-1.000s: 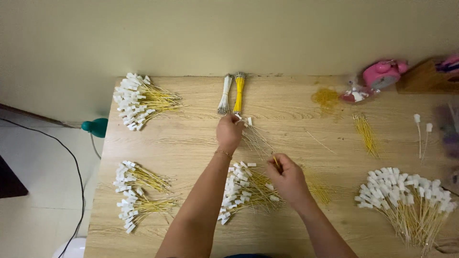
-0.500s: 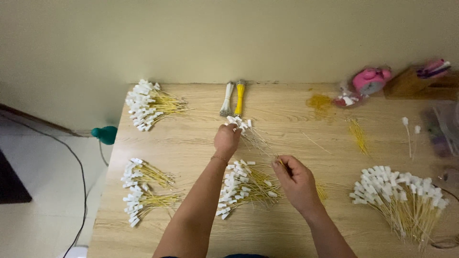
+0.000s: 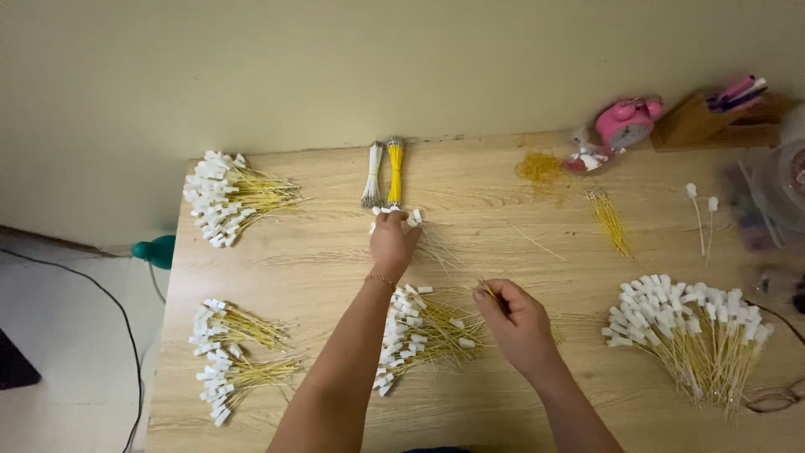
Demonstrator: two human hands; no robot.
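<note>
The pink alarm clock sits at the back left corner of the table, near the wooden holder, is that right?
Not quite. In the head view the pink alarm clock sits at the back right of the table, beside the wooden holder; the back left holds a bundle of white-tipped yellow wires.

Wooden table (image 3: 319, 252) against a beige wall (image 3: 402, 67). Far left corner: fanned bundle of yellow wires with white tags (image 3: 225, 198). Near left edge: two smaller tagged bundles (image 3: 231, 356). Far edge, centre: one tied white wire bunch (image 3: 373, 174) beside a tied yellow one (image 3: 394, 172). Far right corner: pink alarm clock (image 3: 627, 122), wooden holder with pens (image 3: 713, 119), loose yellow strands (image 3: 539, 168). Right edge: big tagged pile (image 3: 688, 323), bare yellow wires (image 3: 610, 220). Floor left: teal object (image 3: 155, 250), black cable (image 3: 84, 285).
</note>
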